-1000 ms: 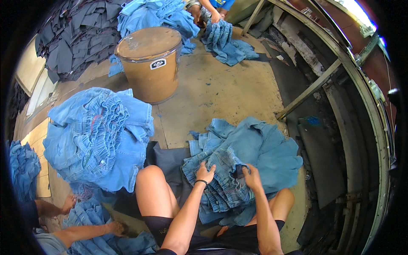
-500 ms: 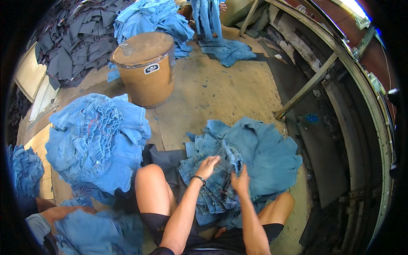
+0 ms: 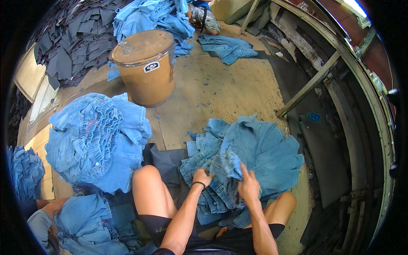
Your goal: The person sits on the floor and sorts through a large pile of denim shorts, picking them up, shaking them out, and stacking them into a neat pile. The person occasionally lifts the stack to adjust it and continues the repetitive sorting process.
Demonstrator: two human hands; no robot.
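Note:
A fanned heap of blue denim garments [image 3: 272, 153] lies between and beyond my knees, its gathered waist edges stacked toward me. My right hand [image 3: 250, 187] has the bunched, slightly blurred end of the top denim garment [image 3: 231, 165] between thumb and index finger. Over the gathered edges, left of it, my left hand [image 3: 203, 177] is closed with its fingers curled; what they hold, if anything, is hidden. A dark band circles that wrist.
A larger pile of denim [image 3: 95, 140] stands left of my knee. Behind it is a brown lidded drum [image 3: 144, 80]. A co-worker's arm [image 3: 53, 208] reaches denim at lower left; another person [image 3: 206, 19] sits far back. A wooden frame [image 3: 310, 85] borders the right.
The top garment's bunched end has shifted away from me, and my right hand has moved slightly right. My left hand has drawn back and curled. The far person's raised denim is out of sight.

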